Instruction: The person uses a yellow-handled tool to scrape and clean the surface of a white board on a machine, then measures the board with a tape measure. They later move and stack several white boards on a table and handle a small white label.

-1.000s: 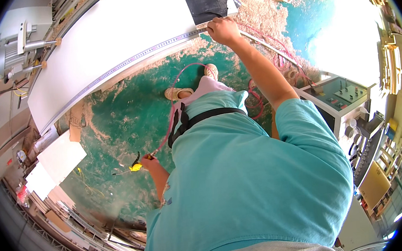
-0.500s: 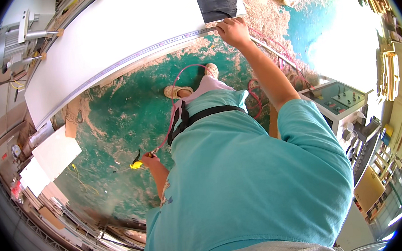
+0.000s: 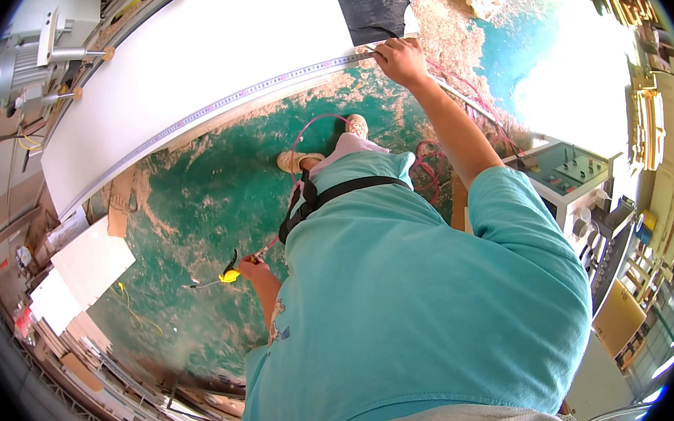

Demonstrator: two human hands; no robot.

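My left hand (image 3: 256,271), low at my left side, is closed round a yellow air blow gun (image 3: 230,276) with a black lever and a thin nozzle pointing left. A pink hose (image 3: 318,118) loops from it across the front of my legs. Ahead, my right arm is stretched out, and my right hand (image 3: 403,61) is closed at the right end of a long ruler (image 3: 248,89). This ruler runs along the near edge of a long white panel (image 3: 183,68). My right fingertips are partly hidden. Just beyond them lies a black sheet (image 3: 372,6).
A motor unit (image 3: 22,77) stands at the panel's far left. White boards (image 3: 95,261) lie at the left. At the right is a control box (image 3: 571,172) with knobs. Dust covers parts of the green floor (image 3: 215,176), and hose coils (image 3: 428,164) lie right of my feet.
The view has shifted slightly, so the panel's right end, black sheet and right hand appear a little lower and farther right. Both hands keep their holds; the blow gun's nozzle shows more clearly.
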